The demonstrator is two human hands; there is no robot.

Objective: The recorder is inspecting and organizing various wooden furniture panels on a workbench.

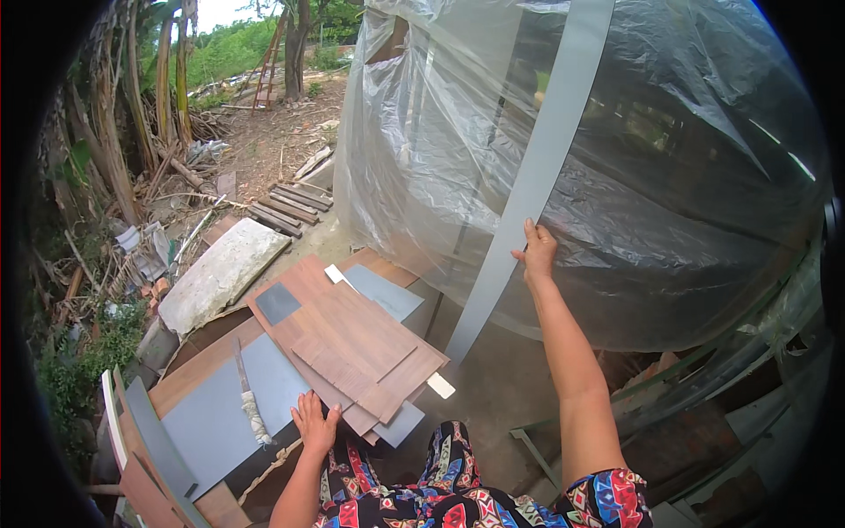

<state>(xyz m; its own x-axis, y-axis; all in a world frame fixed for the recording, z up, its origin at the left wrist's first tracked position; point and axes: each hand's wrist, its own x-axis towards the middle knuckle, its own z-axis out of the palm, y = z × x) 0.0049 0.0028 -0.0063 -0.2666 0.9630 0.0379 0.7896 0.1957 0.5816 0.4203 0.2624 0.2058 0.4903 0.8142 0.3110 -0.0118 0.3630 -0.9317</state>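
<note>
My right hand is raised with its arm outstretched, thumb and fingers closed on the edge of a long flat grey strip. The strip leans upright, its lower end down by the boards and its top beyond the upper edge of the view. Low in the view, my left hand has its fingers extended and holds nothing. It is beside a stack of brown wood-grain boards and the edge of a blue-grey panel. On that panel lies a knife with a thin blade and a handle wrapped in whitish material.
Clear plastic sheeting hangs over a frame behind the strip. A pale stone slab and several wooden slats lie beyond the boards. Curved panels stand at the lower left. Metal and wood pieces lie at the right.
</note>
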